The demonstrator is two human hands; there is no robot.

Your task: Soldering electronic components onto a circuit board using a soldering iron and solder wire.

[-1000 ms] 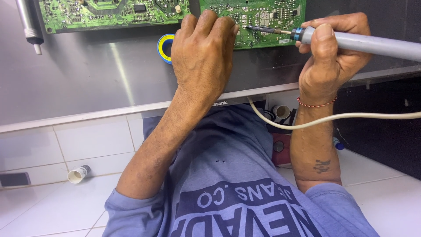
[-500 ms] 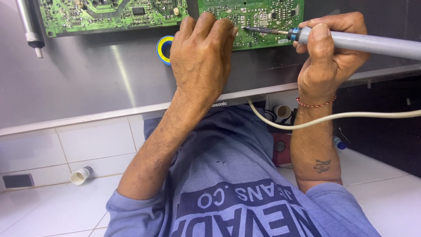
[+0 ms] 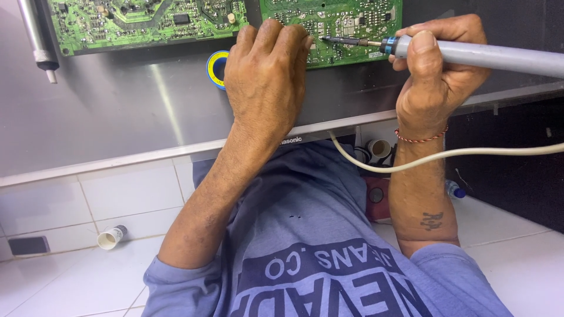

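- Not much has moved in the last second from what we can see: the iron's [image 3: 470, 54] tip sat at the same spot on the right board [image 3: 352, 29] a second ago, half a second ago, and now. So we'd guess one joint is getting a long dwell, not a hop between points.
- Our right hand [image 3: 437, 76] is wrapped around the grey barrel near its front end, thumb on top, fingers clenched on it. The dark tip pokes out to the left and lands on the green board just beside the left fingertips.
- Our left hand [image 3: 265, 82] is pressed flat on the metal panel [image 3: 117, 117], fingertips [image 3: 282, 35] curled up onto the lower edge of the right board. Whether it pinches solder wire or just steadies the board, we can't tell, the back of the hand hides that.
- Blue-and-yellow tape roll [image 3: 216, 66] peeks out just left of that hand, touching it as far as we can see.
- A second board [image 3: 147, 23] lies further left, apart from both hands, and a desoldering pump [image 3: 38, 41] lies at the far left.
- The iron's cream cord [image 3: 446, 157] trails across under the right wrist.
- A small paper cup [image 3: 111, 236] lies on the tiled floor below.
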